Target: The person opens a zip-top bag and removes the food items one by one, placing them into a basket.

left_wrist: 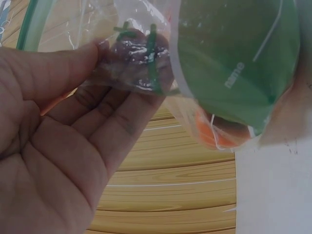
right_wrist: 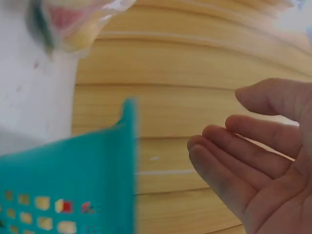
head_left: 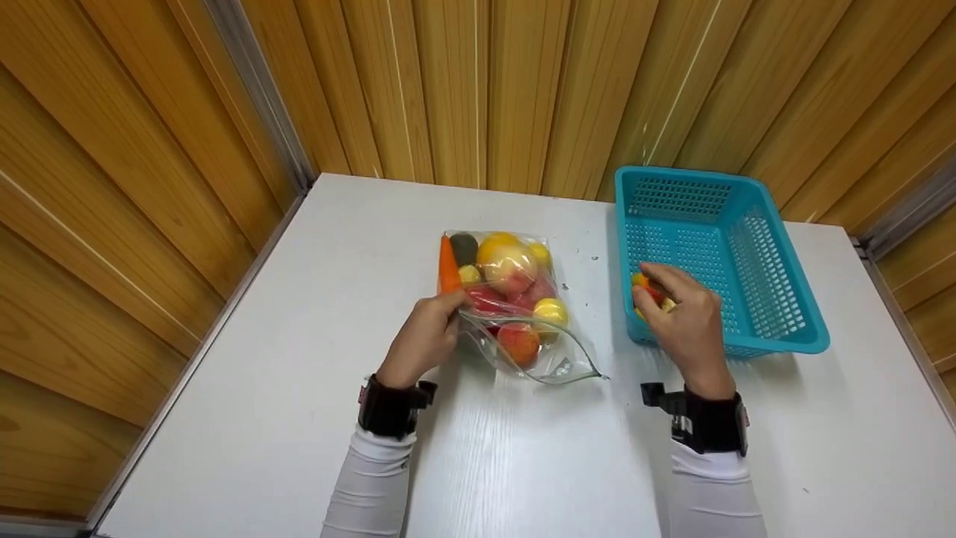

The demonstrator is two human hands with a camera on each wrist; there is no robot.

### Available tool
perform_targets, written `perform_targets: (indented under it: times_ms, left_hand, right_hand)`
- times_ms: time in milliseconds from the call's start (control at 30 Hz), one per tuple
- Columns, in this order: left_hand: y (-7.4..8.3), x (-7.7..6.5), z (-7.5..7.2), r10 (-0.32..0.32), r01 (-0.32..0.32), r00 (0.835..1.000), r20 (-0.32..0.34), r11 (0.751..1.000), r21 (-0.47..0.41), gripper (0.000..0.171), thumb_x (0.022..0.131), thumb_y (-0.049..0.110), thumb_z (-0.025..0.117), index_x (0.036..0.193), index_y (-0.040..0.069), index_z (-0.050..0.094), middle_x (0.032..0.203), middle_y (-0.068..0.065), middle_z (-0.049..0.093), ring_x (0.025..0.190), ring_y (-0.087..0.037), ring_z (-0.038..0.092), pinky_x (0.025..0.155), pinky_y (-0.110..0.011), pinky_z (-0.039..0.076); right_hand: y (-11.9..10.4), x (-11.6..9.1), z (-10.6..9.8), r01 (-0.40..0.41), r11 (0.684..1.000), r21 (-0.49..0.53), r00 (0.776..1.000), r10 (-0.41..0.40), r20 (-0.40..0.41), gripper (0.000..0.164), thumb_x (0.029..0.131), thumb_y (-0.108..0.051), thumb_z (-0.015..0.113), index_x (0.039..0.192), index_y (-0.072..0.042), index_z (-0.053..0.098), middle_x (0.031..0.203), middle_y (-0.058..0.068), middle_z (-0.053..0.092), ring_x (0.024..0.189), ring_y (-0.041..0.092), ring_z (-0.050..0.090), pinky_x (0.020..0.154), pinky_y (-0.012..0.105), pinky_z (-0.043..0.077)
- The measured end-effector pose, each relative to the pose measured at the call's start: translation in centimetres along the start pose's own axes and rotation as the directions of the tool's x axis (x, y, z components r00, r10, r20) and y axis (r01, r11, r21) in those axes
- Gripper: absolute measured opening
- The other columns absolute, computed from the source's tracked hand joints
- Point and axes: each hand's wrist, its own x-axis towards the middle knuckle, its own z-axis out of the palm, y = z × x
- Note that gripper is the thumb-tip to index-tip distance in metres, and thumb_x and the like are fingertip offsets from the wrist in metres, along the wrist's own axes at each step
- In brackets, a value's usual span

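Observation:
My left hand (head_left: pixel 426 336) pinches the edge of a clear zip bag (head_left: pixel 565 368) between thumb and fingers, near its unsealed mouth. The bag lies on the table. Through its plastic show a carrot (head_left: pixel 448 265), a dark green oval piece (head_left: pixel 464 245), a pale peach (head_left: pixel 511 267), a red-orange round fruit (head_left: pixel 518 344) and several yellow ones. In the left wrist view its green panel (left_wrist: pixel 239 58) reads "name". My right hand (head_left: pixel 687 321) hovers over the near left corner of a teal basket (head_left: pixel 805 299), its fingers relaxed and holding nothing. Small red and yellow pieces (head_left: pixel 654 291) lie below it, partly hidden.
The white table (head_left: pixel 254 359) meets wooden panel walls (head_left: pixel 515 97) at the back and left. The basket stands near the back right, its perforated side wall (right_wrist: pixel 97 156) rising beside my right hand.

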Motion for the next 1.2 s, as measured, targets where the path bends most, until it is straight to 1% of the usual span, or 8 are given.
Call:
perform_targets:
  times_ms: [167,367,467,600,800,867,933,1200]
  left_hand:
    - [0.0,0.0,0.0,-0.003,0.003,1.0,-0.002,1.0,0.019,0.031,0.092,-0.015,0.054,0.107,0.003,0.073,0.103,-0.009,0.076,0.091,-0.023,0.067,0.085,-0.043,0.056]
    - [0.1,0.0,-0.1,0.007,-0.006,1.0,-0.01,1.0,0.016,0.03,0.092,-0.015,0.053,0.108,0.002,0.073,0.105,-0.01,0.076,0.092,-0.024,0.067,0.086,-0.044,0.057]
    - [0.0,0.1,-0.1,0.01,-0.01,1.0,-0.016,1.0,0.021,0.029,0.093,-0.014,0.054,0.107,0.002,0.073,0.105,-0.01,0.076,0.092,-0.024,0.067,0.086,-0.045,0.056]
    - [0.0,0.1,0.0,0.02,-0.019,1.0,-0.023,0.999,0.032,0.028,0.093,-0.014,0.054,0.105,0.003,0.073,0.102,-0.01,0.076,0.09,-0.024,0.068,0.084,-0.044,0.057]
    - [0.0,0.1,0.1,0.019,-0.019,1.0,-0.016,1.0,0.022,0.025,0.094,-0.012,0.056,0.105,0.003,0.073,0.103,-0.01,0.076,0.091,-0.023,0.068,0.084,-0.044,0.057]
    - [0.0,0.1,0.1,0.016,-0.016,1.0,-0.01,1.0,0.007,0.023,0.096,-0.01,0.057,0.107,0.002,0.073,0.103,-0.01,0.076,0.091,-0.023,0.069,0.084,-0.044,0.057]
    - [-0.1,0.1,0.1,0.017,-0.017,1.0,-0.008,1.0,0.003,0.021,0.097,-0.007,0.058,0.108,0.002,0.073,0.103,-0.01,0.077,0.091,-0.022,0.069,0.084,-0.044,0.057]
    - [0.0,0.1,0.1,0.018,-0.018,1.0,-0.003,0.999,0.027,0.015,0.098,-0.005,0.061,0.102,0.004,0.073,0.097,-0.008,0.075,0.084,-0.018,0.065,0.077,-0.037,0.056]
  right_hand:
    - [-3.1,-0.5,-0.2,0.15,0.98,0.129,0.984,-0.161,0.076,0.036,0.084,0.01,0.077,0.119,0.001,0.075,0.113,0.014,0.076,0.097,0.027,0.073,0.09,0.011,0.05]
    - [-5.3,-0.9,0.4,0.297,0.919,0.258,0.905,-0.357,0.232,0.034,0.08,0.011,0.079,0.113,0.0,0.077,0.108,0.011,0.077,0.099,0.025,0.073,0.095,0.014,0.05]
    - [-5.5,-1.1,1.0,0.275,0.92,0.28,0.857,-0.367,0.363,0.03,0.085,0.007,0.077,0.114,-0.001,0.077,0.109,0.008,0.078,0.098,0.026,0.073,0.093,0.017,0.052]
    - [-5.5,-1.5,2.0,0.214,0.939,0.27,0.786,-0.329,0.524,0.024,0.092,-0.002,0.074,0.116,-0.003,0.077,0.113,0.006,0.077,0.101,0.025,0.074,0.089,0.033,0.059]
    - [-5.0,-1.6,4.1,0.154,0.963,0.22,0.693,-0.264,0.671,0.025,0.097,-0.007,0.069,0.121,0.0,0.074,0.119,0.013,0.075,0.11,0.031,0.07,0.094,0.049,0.057]
    - [-4.8,-1.8,5.0,0.159,0.967,0.2,0.687,-0.253,0.681,0.026,0.097,-0.006,0.068,0.12,0.002,0.073,0.119,0.015,0.074,0.109,0.033,0.07,0.094,0.049,0.056]
    - [-4.5,-2.0,5.9,0.185,0.967,0.177,0.699,-0.256,0.668,0.025,0.095,-0.003,0.068,0.119,0.003,0.073,0.116,0.015,0.075,0.107,0.032,0.07,0.094,0.049,0.056]
    - [-3.8,-3.3,9.1,0.341,0.94,0.011,0.8,-0.297,0.521,0.037,0.084,0.0,0.079,0.118,0.006,0.069,0.116,0.02,0.071,0.105,0.034,0.068,0.091,0.047,0.058]
